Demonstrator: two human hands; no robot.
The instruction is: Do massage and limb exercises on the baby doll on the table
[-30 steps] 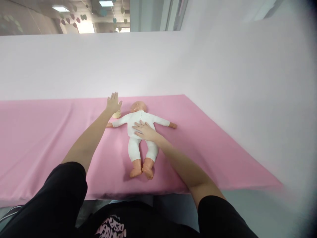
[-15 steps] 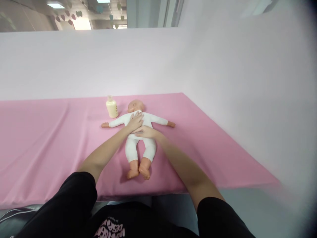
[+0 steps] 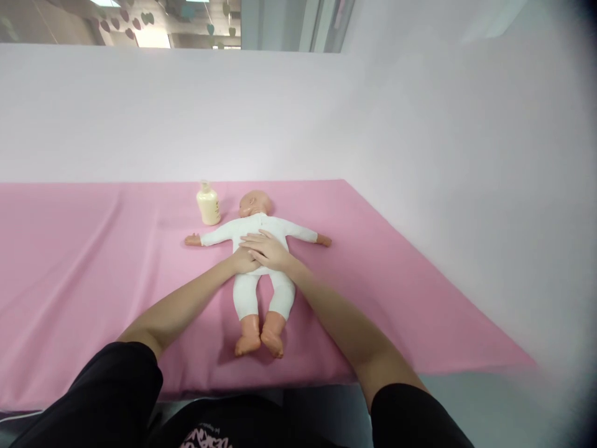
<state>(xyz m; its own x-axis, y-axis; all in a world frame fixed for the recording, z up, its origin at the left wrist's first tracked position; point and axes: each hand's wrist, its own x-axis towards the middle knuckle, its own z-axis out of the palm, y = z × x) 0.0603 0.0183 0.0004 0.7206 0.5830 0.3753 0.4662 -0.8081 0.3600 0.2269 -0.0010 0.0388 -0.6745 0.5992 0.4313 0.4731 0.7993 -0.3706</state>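
Baby doll (image 3: 259,261) lay face-up on the pink table (image 3: 93,261), limbs spread. Both palms rested stacked on its torso: right hand (image 3: 265,249) over left hand (image 3: 242,260), fingers flat and loosely spread, gripping nothing. Lotion bottle (image 3: 208,204) stood untouched beside the head; rubbing looked underway, legs and arms not yet covered.

Pink cloth (image 3: 93,261) covers table, few soft creases at left. Cream pump bottle (image 3: 208,203) upright near cloth's far edge. White wall (image 3: 280,112) behind & at right. Ceiling lights, hanging heart decorations (image 3: 105,26) top left, blurry.
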